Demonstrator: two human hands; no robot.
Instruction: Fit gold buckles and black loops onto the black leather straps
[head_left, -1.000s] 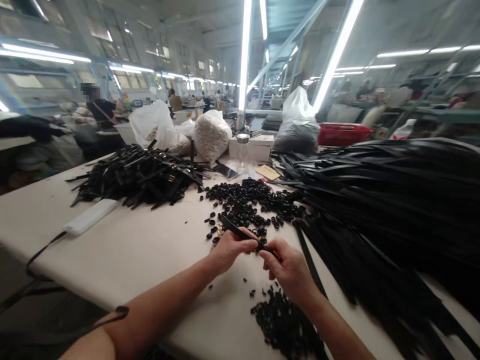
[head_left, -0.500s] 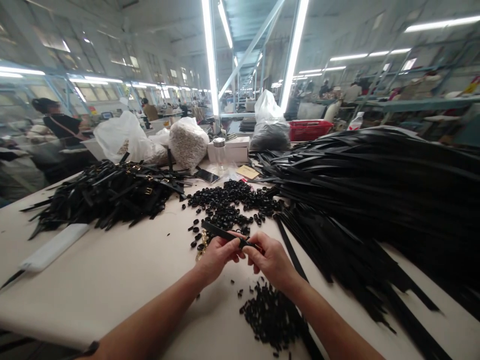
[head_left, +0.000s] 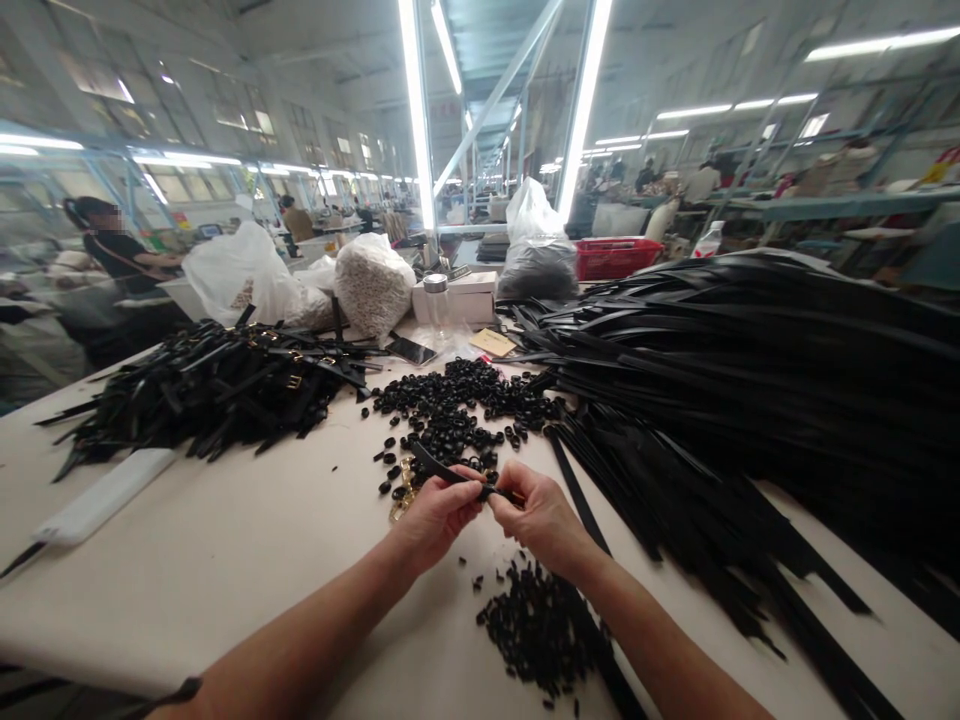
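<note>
A short black strap [head_left: 435, 463] is held between both hands, its free end slanting up to the left. My left hand [head_left: 442, 512] pinches it near its middle. Close beside, my right hand [head_left: 534, 510] is closed on the strap's other end, where a bit of gold metal shows between the fingers. Gold buckles [head_left: 403, 492] lie on the table just left of the hands. Beyond the fingers spreads a heap of small black loops [head_left: 457, 400]. Small black pieces [head_left: 536, 625] are piled below my right hand.
Black straps with buckles [head_left: 217, 385] are heaped at the left, near a white power bank [head_left: 105, 498]. Long black strips [head_left: 735, 350] cover the right side. Plastic bags [head_left: 373, 285], a jar [head_left: 436, 305], a phone [head_left: 411, 348] and a red basket [head_left: 616, 258] stand behind. A person [head_left: 120, 250] is at far left.
The strap's free end has tilted and now looks slightly curved. My right fingers have shifted on their end, and gold metal now shows there. The view has moved slightly.
</note>
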